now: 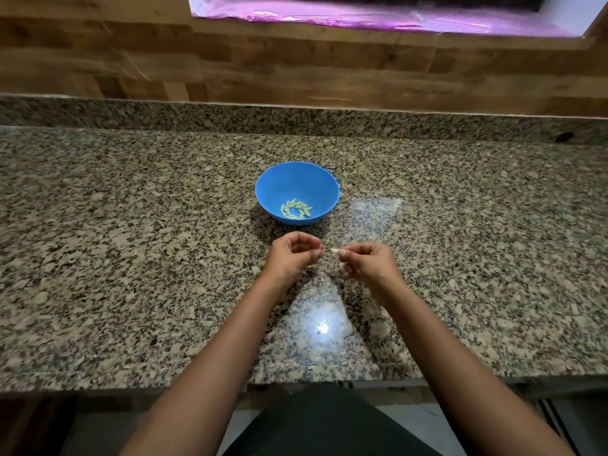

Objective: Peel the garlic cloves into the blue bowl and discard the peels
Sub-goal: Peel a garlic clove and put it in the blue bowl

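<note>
The blue bowl point(297, 191) sits on the speckled granite desk point(131, 245), holding a small ring of pale peeled garlic cloves point(295, 209) at its bottom. Just in front of it, the right hand point(368, 262) pinches 1 small whitish clove point(334, 250) at its fingertips. The left hand point(293, 255) is loosely curled, holding nothing visible, close beside the clove. Bare desk spreads wide on both sides; its front edge lies near the person's body.
</note>
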Motion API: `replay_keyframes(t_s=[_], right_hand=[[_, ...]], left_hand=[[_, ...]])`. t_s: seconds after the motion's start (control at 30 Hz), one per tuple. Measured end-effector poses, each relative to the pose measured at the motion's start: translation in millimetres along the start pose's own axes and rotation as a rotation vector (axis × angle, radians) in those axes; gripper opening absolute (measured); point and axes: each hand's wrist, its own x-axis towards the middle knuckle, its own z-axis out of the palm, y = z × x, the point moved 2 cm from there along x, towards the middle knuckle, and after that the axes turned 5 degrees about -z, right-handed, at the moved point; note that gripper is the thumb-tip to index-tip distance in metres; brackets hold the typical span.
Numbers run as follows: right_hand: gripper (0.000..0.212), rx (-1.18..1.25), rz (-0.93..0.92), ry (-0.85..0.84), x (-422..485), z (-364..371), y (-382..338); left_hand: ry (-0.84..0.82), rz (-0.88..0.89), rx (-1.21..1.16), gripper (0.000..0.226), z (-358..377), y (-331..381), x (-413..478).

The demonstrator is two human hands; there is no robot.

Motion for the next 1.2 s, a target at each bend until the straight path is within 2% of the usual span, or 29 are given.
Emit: replay_keyframes(t_s=[0.1, 0.27, 0.37, 0.47, 0.8, 1.0, 1.2], right_hand=[[0.008, 0.018, 0.038, 0.066, 11, -10, 6], [0.016, -0.099, 0.064, 0.202, 39, -23, 8], [0.017, -0.132, 0.073, 0.272, 60, -27, 5], [0.017, -0.186, 0.083, 0.280, 75, -28, 0], [0.016, -0.316, 0.083, 0.247, 95, -23, -6], [0.018, -0.347, 0.039, 0.251, 80, -24, -4], [0.013, -0.329, -0.015, 0.165, 45, -21, 5]], left_hand=[[-0.008, -0.008, 0.149, 0.021, 9, -2, 14], [0.041, 0.013, 0.415, 0.011, 24, -4, 40], [0.048, 0.021, 0.494, 0.024, 32, -1, 53], [0.045, 0.020, 0.521, 0.030, 36, -2, 65], [0.069, -0.007, 0.499, 0.019, 35, 3, 84], [0.053, -0.003, 0.496, 0.024, 31, 0, 68], [0.085, 0.083, 0.526, 0.021, 17, -6, 35]])
